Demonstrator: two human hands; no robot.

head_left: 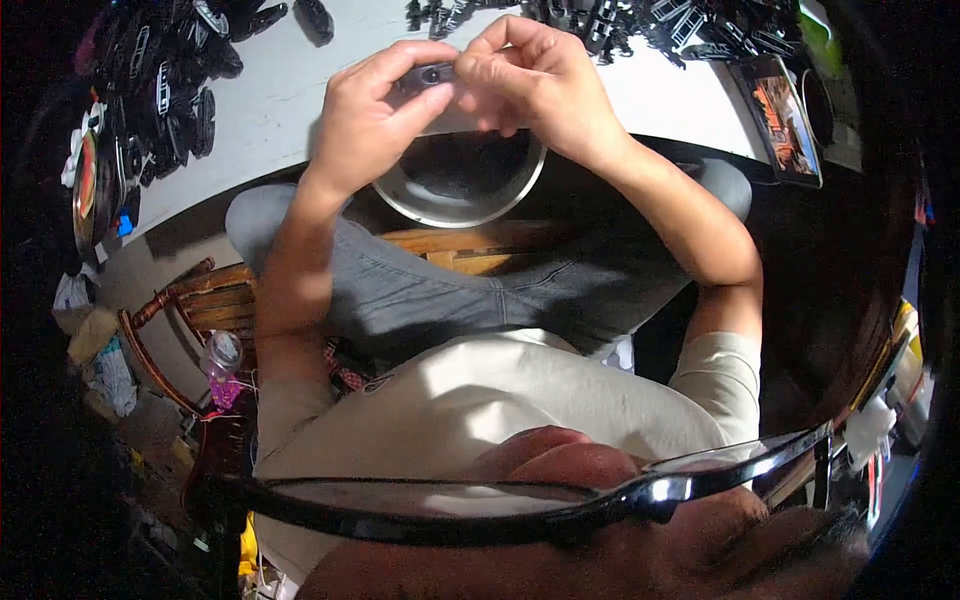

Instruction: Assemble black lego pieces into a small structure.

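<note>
A small dark plastic part (430, 75) is held above the near edge of the white table. My left hand (365, 115) pinches it between thumb and fingertips. From the other side, my right hand (550, 90) has its thumb and index finger pressed together at the part's right end. The lower fingers of that hand are blurred, and anything small in its pinch is hidden. Below both hands, a round metal basin (450, 217) with a dark inside sits between my knees, partly under the table edge.
Black plastic pieces (165, 90) lie heaped at the table's left, with one loose piece (315, 20) nearby. More black parts (680, 25) cover the far right. A phone with a lit screen (787, 120) leans at the right edge. A wooden chair (190, 300) stands at left.
</note>
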